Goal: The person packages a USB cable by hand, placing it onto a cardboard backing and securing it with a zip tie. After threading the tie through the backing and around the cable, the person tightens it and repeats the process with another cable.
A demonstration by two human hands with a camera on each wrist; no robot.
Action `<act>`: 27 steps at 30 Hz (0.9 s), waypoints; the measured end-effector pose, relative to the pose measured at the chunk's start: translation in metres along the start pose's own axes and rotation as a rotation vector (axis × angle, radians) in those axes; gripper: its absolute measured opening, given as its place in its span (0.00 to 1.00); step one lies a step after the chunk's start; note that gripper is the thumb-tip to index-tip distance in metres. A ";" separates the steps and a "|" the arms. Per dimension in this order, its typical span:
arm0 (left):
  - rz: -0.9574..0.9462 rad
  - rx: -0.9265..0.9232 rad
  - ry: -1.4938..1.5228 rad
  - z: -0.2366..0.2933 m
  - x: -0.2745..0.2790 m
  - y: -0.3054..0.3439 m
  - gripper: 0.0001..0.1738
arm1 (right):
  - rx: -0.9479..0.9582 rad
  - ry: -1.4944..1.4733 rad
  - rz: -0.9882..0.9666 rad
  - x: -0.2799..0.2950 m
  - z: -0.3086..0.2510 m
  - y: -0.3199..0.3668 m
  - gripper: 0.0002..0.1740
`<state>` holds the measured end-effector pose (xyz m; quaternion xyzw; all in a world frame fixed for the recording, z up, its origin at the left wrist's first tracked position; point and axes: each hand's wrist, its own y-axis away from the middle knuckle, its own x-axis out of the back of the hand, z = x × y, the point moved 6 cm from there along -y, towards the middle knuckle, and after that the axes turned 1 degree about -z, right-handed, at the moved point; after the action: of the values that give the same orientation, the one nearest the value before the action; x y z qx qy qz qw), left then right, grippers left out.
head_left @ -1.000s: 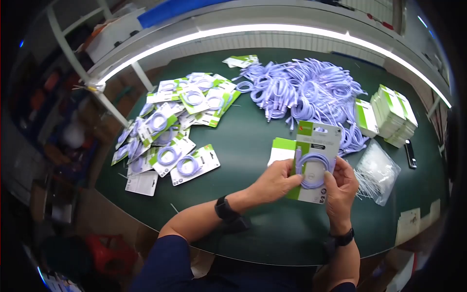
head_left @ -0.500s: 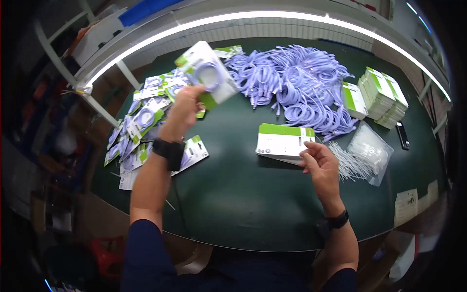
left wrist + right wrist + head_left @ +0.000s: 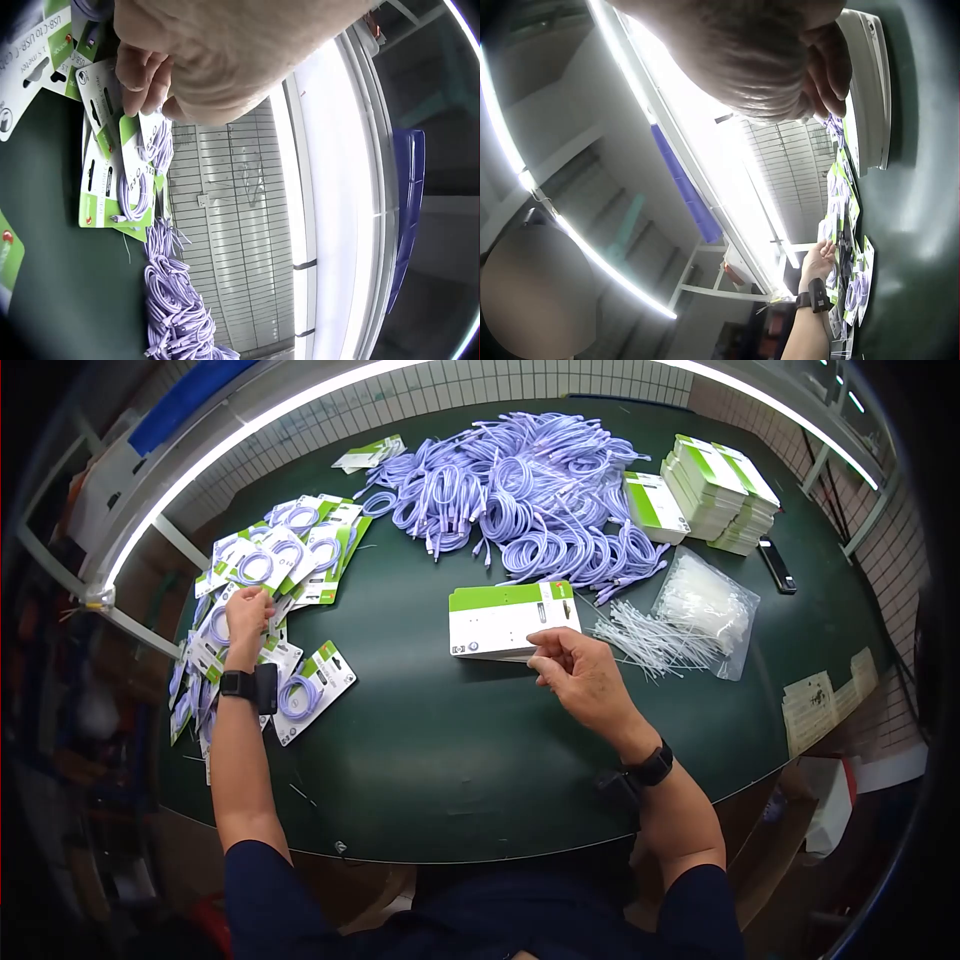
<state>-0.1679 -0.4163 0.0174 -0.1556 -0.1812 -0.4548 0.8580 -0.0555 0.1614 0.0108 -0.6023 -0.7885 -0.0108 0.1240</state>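
My left hand is over the left pile, its fingertips pinching the lower edge of a carded cable, a purple coil on a white and green card. In the left wrist view, the curled fingers meet the top of a card there. My right hand hovers at the near right corner of a stack of white and green cards. Its fingers are loosely bent, thumb below the index finger, with nothing seen between them. The right wrist view shows these fingers beside the stack's edge.
A big heap of purple cables lies at the back. Tall card stacks stand back right, near a black device. White cable ties spread beside a clear bag. A separate carded cable lies near the left pile.
The left hand has carried the carded cable from in front of me to the left pile and lowered it there. The right hand let go of it and moved to the card stack.
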 end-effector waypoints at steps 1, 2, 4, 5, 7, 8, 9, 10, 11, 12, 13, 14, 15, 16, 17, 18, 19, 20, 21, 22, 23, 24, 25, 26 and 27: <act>0.009 -0.040 -0.054 0.015 -0.009 0.006 0.12 | 0.002 0.007 0.005 0.002 0.000 0.000 0.16; 0.003 -0.040 -0.050 0.025 -0.020 0.013 0.12 | -0.001 0.012 0.010 0.003 -0.001 0.000 0.16; -0.093 -0.282 -0.099 0.058 -0.050 0.024 0.14 | -0.004 0.018 0.029 0.006 -0.001 -0.002 0.15; -0.141 -0.405 -0.122 0.078 -0.068 0.035 0.14 | -0.006 0.021 0.040 0.007 0.000 -0.002 0.14; -0.417 -0.384 -0.099 0.135 -0.120 0.087 0.15 | -0.009 0.027 0.044 0.007 0.002 -0.003 0.14; -0.520 -0.430 -0.114 0.153 -0.149 0.107 0.15 | -0.008 0.029 0.040 0.006 0.003 -0.003 0.14; -0.624 -0.476 -0.130 0.169 -0.178 0.126 0.16 | -0.008 0.031 0.036 0.005 0.003 -0.004 0.14; -0.698 -0.538 -0.174 0.182 -0.205 0.142 0.15 | -0.006 0.038 0.038 0.005 0.002 -0.003 0.14; -0.771 -0.601 -0.219 0.193 -0.232 0.157 0.15 | -0.007 0.033 0.035 0.004 0.001 -0.002 0.13; -0.797 -0.638 -0.257 0.202 -0.259 0.169 0.19 | -0.007 0.027 0.034 0.003 0.000 -0.001 0.13; -0.823 -0.678 -0.296 0.207 -0.285 0.177 0.23 | -0.005 0.022 0.036 0.004 -0.001 -0.001 0.13; -0.822 -0.689 -0.292 0.207 -0.310 0.177 0.23 | 0.001 0.028 0.043 0.005 -0.001 -0.001 0.13; -0.758 -0.757 -0.366 0.208 -0.333 0.177 0.24 | 0.016 0.024 0.049 0.005 -0.001 -0.001 0.12; -0.693 -0.823 -0.442 0.210 -0.349 0.176 0.25 | 0.030 0.017 0.056 0.005 -0.001 -0.001 0.12; -0.696 -0.836 -0.443 0.214 -0.358 0.179 0.25 | 0.044 0.008 0.064 0.006 -0.001 -0.001 0.11; -0.730 -0.804 -0.526 0.213 -0.369 0.180 0.26 | 0.049 0.005 0.078 0.006 -0.002 0.000 0.11; -0.762 -0.773 -0.610 0.212 -0.379 0.180 0.26 | 0.059 0.014 0.069 0.006 -0.002 0.001 0.11; -0.792 -0.741 -0.695 0.211 -0.387 0.180 0.26 | 0.068 0.022 0.061 0.005 -0.003 0.001 0.10; -0.795 -0.755 -0.702 0.212 -0.393 0.178 0.26 | 0.076 0.029 0.051 0.005 -0.004 0.001 0.10; -0.795 -0.751 -0.679 0.212 -0.395 0.176 0.26 | 0.079 0.023 0.063 0.007 -0.005 0.000 0.10; -0.796 -0.747 -0.658 0.212 -0.396 0.172 0.25 | 0.118 0.033 0.070 0.007 -0.008 0.001 0.09; -0.799 -0.743 -0.638 0.213 -0.395 0.170 0.24 | 0.156 0.043 0.077 0.007 -0.011 0.001 0.09; -0.806 -0.750 -0.649 0.214 -0.393 0.168 0.24 | 0.192 0.051 0.083 0.007 -0.014 0.003 0.09; -0.819 -0.672 -0.561 0.212 -0.388 0.163 0.23 | 0.191 0.041 0.091 0.006 -0.014 0.003 0.09; -0.827 -0.590 -0.472 0.209 -0.382 0.157 0.23 | 0.186 0.039 0.090 0.007 -0.013 0.004 0.09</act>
<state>-0.2706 0.0348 0.0136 -0.4025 -0.2794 -0.7377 0.4645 -0.0512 0.1663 0.0247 -0.6226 -0.7557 0.0564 0.1951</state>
